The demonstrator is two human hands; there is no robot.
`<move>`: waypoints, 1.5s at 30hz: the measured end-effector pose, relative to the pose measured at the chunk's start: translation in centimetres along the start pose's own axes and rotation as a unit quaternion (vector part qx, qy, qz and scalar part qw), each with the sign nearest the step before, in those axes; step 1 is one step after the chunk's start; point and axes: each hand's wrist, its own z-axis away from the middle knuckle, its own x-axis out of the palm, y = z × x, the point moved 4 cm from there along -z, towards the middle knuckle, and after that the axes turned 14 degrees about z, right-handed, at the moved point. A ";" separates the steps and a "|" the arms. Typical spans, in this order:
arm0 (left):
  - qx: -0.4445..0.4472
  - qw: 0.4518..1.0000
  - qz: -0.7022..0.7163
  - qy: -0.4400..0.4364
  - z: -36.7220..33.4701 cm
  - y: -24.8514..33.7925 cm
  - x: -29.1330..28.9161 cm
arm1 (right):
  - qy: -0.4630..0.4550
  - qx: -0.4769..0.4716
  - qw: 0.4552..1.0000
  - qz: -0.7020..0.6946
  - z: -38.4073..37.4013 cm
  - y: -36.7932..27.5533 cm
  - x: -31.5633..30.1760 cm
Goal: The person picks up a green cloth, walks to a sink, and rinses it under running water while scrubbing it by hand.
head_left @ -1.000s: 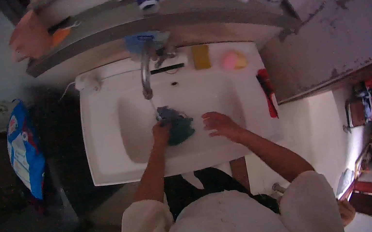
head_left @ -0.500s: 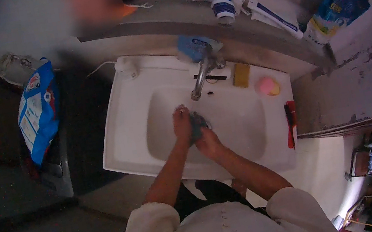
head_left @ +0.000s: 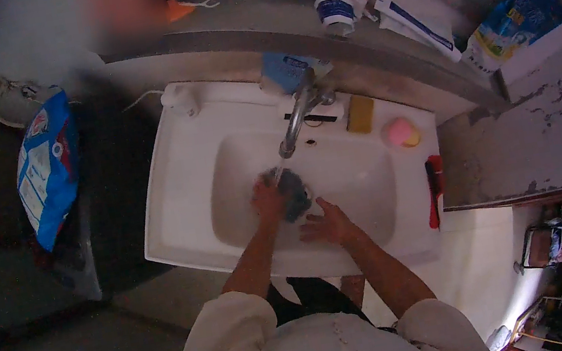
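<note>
A wet, dark blue-grey cloth (head_left: 295, 199) lies bunched in the basin of the white sink (head_left: 172, 193). My left hand (head_left: 268, 200) grips its left side, fingers partly blurred. Water runs from the metal faucet (head_left: 295, 125) onto the cloth beside that hand. Just right of the cloth and nearer to me, my right hand (head_left: 328, 224) is open, its fingers spread and nothing in them.
A yellow sponge (head_left: 361, 114), a pink round object (head_left: 401, 131) and a red-handled brush (head_left: 435, 190) rest on the sink's right side. Behind the faucet stands a blue packet (head_left: 284, 72). A shelf (head_left: 225, 17) holds tubes and a jar. Far left is a blue-white bag (head_left: 49, 169).
My right hand has let go of the cloth and opened, moving slightly toward me. The left hand has shifted a little left and nearer with the cloth. Running water now shows under the faucet.
</note>
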 end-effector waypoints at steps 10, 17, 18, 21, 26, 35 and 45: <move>0.317 0.901 0.266 -0.131 7.7 11.5 -3.6 | -0.217 -0.218 0.951 -0.042 -4.6 -1.4 0.0; 0.036 0.972 0.109 -0.207 -2.7 0.6 -1.4 | -0.032 -0.222 0.974 0.032 -1.6 -3.2 3.3; 0.031 0.966 -0.013 -0.255 -2.7 1.4 -1.8 | -0.022 -0.334 0.900 0.281 -2.2 -3.6 0.5; -0.023 0.985 0.048 -0.165 -3.1 -2.9 0.1 | -0.026 -0.267 0.915 0.300 -5.6 -0.5 -6.6; 0.065 0.992 0.075 -0.079 0.8 5.2 -1.5 | 0.058 0.036 0.996 -0.054 -3.2 1.4 -5.7; 0.295 0.941 0.108 -0.123 6.3 12.7 -2.4 | -0.199 -0.211 0.956 -0.044 -2.4 -3.0 -1.7; -0.038 0.879 0.475 0.003 0.2 4.9 -5.3 | -0.145 -0.303 0.942 0.005 -1.4 -6.3 7.2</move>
